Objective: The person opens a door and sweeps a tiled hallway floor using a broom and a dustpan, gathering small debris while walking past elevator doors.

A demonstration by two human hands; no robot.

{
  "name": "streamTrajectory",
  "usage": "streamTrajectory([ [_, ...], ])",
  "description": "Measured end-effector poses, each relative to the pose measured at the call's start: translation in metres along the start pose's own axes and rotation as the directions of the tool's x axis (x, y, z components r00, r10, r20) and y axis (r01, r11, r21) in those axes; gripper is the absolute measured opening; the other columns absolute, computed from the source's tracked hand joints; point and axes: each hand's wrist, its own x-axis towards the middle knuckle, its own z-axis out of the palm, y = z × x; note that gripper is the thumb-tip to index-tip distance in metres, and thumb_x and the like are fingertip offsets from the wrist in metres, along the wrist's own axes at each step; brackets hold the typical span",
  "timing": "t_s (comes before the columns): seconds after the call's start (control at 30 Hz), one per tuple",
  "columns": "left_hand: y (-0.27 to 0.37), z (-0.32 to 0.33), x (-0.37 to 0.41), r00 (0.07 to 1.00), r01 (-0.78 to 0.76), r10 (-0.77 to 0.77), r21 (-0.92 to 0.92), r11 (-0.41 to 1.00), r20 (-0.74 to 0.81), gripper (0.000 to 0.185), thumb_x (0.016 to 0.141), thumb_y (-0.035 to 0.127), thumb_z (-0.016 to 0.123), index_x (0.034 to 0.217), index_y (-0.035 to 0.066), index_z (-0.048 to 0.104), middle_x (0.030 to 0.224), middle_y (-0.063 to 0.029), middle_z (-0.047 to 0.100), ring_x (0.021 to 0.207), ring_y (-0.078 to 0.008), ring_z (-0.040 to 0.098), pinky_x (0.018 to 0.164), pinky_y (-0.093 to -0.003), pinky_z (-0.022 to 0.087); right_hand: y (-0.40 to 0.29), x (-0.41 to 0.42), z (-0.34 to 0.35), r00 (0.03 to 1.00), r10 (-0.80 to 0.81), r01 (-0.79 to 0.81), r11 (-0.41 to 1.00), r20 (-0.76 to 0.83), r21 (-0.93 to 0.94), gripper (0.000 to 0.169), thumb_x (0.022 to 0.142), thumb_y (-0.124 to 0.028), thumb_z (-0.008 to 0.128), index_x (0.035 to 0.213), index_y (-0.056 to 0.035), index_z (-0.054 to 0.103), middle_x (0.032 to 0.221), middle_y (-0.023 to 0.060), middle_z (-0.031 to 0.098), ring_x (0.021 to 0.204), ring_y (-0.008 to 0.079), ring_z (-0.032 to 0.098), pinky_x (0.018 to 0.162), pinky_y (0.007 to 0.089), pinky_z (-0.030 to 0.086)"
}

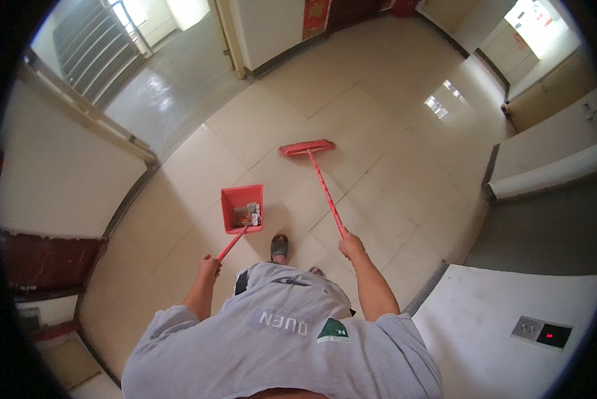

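My left hand (209, 267) is closed round the handle of a red long-handled dustpan (242, 192). The pan rests at the floor left of my feet, with crumpled litter (247, 214) inside it. My right hand (352, 244) grips the red handle of a broom (307, 147). Its wide red head lies on the tiled floor ahead, up and to the right of the dustpan, apart from it. The broom handle slants from my right hand towards the upper left.
Glossy beige tiles (328, 184) cover the floor. An open doorway leads to a stair railing (96, 52) at the upper left. White walls with dark skirting stand around, one at the lower right bearing an elevator call panel (541, 333). My sandalled foot (279, 248) is near the dustpan.
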Motion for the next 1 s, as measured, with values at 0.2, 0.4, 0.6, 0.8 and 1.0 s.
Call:
streamTrajectory([
  [0.2, -0.003, 0.010, 0.015, 0.999, -0.042, 0.043, 0.024, 0.999, -0.022, 0.051, 0.077, 0.004, 0.055, 0.126, 0.000, 0.042, 0.062, -0.0099, 0.055, 0.042, -0.0146, 0.047, 0.033, -0.0292, 0.034, 0.061, -0.085, 0.030, 0.996, 0.091, -0.089, 0.984, 0.009, -0.152, 0.061, 0.084, -0.020, 0.045, 0.140, -0.0264, 0.023, 0.099, 0.0248, 0.061, 0.092, 0.0404, 0.060, 0.080, 0.0485, 0.048],
  [0.4, 0.014, 0.013, 0.025, 0.999, -0.004, 0.004, 0.002, 1.000, 0.034, 0.057, 0.077, 0.002, 0.052, 0.132, 0.001, 0.039, 0.064, -0.0074, 0.055, 0.045, -0.0139, 0.049, 0.037, -0.0282, 0.036, 0.147, -0.242, 0.066, 0.985, 0.146, -0.124, 0.968, 0.089, -0.219, 0.064, 0.087, -0.026, 0.050, 0.143, -0.0239, 0.017, 0.079, 0.0202, 0.064, 0.071, 0.0390, 0.062, 0.065, 0.0482, 0.050],
  [0.6, 0.045, 0.020, 0.026, 0.999, -0.038, 0.037, 0.049, 0.998, 0.028, 0.059, 0.074, 0.003, 0.054, 0.131, -0.002, 0.039, 0.064, -0.0082, 0.056, 0.045, -0.0123, 0.048, 0.035, -0.0264, 0.034, 0.148, -0.279, 0.090, 0.965, 0.222, -0.189, 0.958, 0.141, -0.214, 0.063, 0.088, -0.024, 0.049, 0.143, -0.0170, 0.020, 0.069, 0.0203, 0.063, 0.062, 0.0398, 0.061, 0.058, 0.0529, 0.048],
  [0.8, 0.064, 0.025, 0.039, 1.000, 0.001, 0.001, 0.070, 0.998, -0.030, 0.058, 0.074, 0.003, 0.055, 0.130, -0.001, 0.040, 0.065, -0.0086, 0.057, 0.043, -0.0129, 0.047, 0.035, -0.0273, 0.034, 0.110, -0.192, 0.083, 0.987, 0.152, -0.147, 0.986, 0.060, -0.082, 0.055, 0.088, -0.025, 0.048, 0.139, -0.0207, 0.027, 0.085, 0.0224, 0.064, 0.076, 0.0419, 0.061, 0.066, 0.0511, 0.048],
  [1.0, 0.071, 0.038, 0.045, 1.000, 0.021, -0.021, 0.084, 0.996, -0.009, 0.061, 0.072, 0.002, 0.055, 0.131, 0.000, 0.038, 0.068, -0.0101, 0.058, 0.042, -0.0139, 0.046, 0.034, -0.0287, 0.034, 0.084, -0.060, 0.041, 0.962, 0.255, -0.273, 0.896, 0.096, 0.351, 0.046, 0.089, -0.033, 0.044, 0.134, -0.0203, 0.039, 0.089, 0.0237, 0.063, 0.085, 0.0371, 0.062, 0.074, 0.0438, 0.048],
])
